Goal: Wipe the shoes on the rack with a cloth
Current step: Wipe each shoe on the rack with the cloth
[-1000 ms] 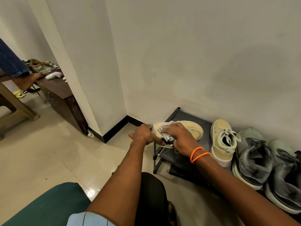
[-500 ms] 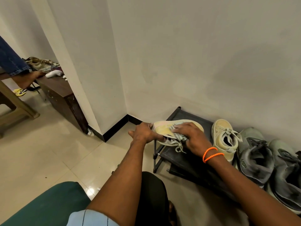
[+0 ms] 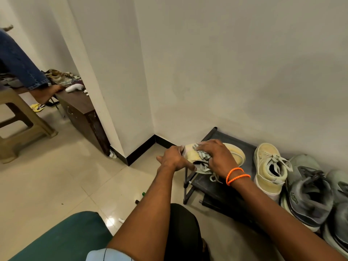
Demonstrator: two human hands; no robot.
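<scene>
Fingers of the right hand (image 3: 216, 157) curl down over a crumpled, striped grey-white cloth (image 3: 204, 157), pressing it against the side of a pale yellow canvas sneaker (image 3: 237, 155) tipped onto its side. Two bright orange cord bracelets (image 3: 237, 175) ring that wrist, and the forearm runs back toward the near right. The left hand (image 3: 174, 160) grips the sneaker's near end from the left, thumb stretched along the lower edge, fingers wrapped behind the rubber sole. A loose grey lace hangs below the shoe. The sneaker is held just above the left end of a low black metal-framed shoe rack (image 3: 212, 187) with a dark, matte shelf. Just right of the hands, its matching pale yellow lace-up sneaker (image 3: 269, 166) stands upright on the rack, and beyond it to the right sits a scuffed grey mesh trainer (image 3: 308, 193). The rack stands against a plain white wall (image 3: 235, 72), on glossy cream floor tiles (image 3: 66, 176).
</scene>
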